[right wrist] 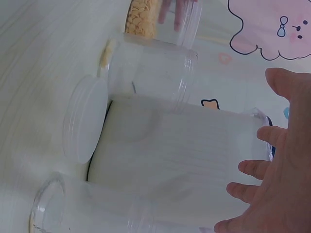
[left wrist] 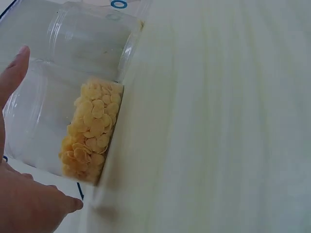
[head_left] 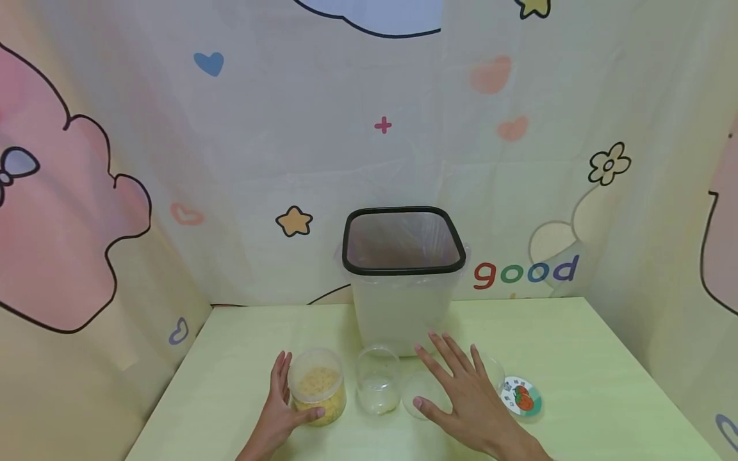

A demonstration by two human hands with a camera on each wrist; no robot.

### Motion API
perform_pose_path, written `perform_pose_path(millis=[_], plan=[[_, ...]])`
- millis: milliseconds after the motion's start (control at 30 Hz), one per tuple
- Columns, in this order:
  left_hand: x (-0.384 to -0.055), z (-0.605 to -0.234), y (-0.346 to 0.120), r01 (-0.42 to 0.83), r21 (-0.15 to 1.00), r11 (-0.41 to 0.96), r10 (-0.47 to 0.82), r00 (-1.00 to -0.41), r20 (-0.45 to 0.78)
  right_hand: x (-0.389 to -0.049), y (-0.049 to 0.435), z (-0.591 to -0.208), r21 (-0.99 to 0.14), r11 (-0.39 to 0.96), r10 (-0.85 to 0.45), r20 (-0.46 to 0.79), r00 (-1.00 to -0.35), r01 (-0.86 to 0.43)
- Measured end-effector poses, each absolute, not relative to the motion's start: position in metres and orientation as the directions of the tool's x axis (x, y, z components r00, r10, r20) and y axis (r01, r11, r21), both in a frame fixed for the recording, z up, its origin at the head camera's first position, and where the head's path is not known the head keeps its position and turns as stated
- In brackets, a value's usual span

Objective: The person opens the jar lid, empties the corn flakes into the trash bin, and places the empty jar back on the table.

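A clear jar point(head_left: 324, 404) of yellow flakes stands on the table at the left. My left hand point(head_left: 279, 406) is around it, its thumb across the front and its straight fingers along the left side; in the left wrist view the fingers point(left wrist: 39, 201) lie apart from the jar wall. An empty clear jar point(head_left: 377, 384), with a few crumbs at its base, stands to the right of it. My right hand point(head_left: 469, 406) hangs with spread fingers above a clear round lid point(right wrist: 85, 119) and holds nothing. Another clear container point(right wrist: 97, 206) is partly hidden behind it.
A bin point(head_left: 403, 314) with a black rim and a plastic liner stands at the back of the table. A round disc with a strawberry picture point(head_left: 521, 398) is to the right of my right hand. A printed cloth point(head_left: 259, 141) hangs behind the pale table point(head_left: 576, 358).
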State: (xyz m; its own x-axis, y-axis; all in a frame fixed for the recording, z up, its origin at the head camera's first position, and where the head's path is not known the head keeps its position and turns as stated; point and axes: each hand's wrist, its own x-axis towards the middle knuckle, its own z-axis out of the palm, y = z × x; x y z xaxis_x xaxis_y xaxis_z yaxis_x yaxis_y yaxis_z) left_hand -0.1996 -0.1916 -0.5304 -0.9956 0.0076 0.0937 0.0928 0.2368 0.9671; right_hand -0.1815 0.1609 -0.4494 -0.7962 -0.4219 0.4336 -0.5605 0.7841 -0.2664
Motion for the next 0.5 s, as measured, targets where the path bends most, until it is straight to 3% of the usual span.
perform_pose_path(millis=[500], plan=[[-0.205,-0.549,-0.188,0.044,0.985,0.165,0.022,-0.999,0.041,-0.183,0.163,-0.451,-0.260,0.788,-0.417,0.440,-0.795,-0.557]])
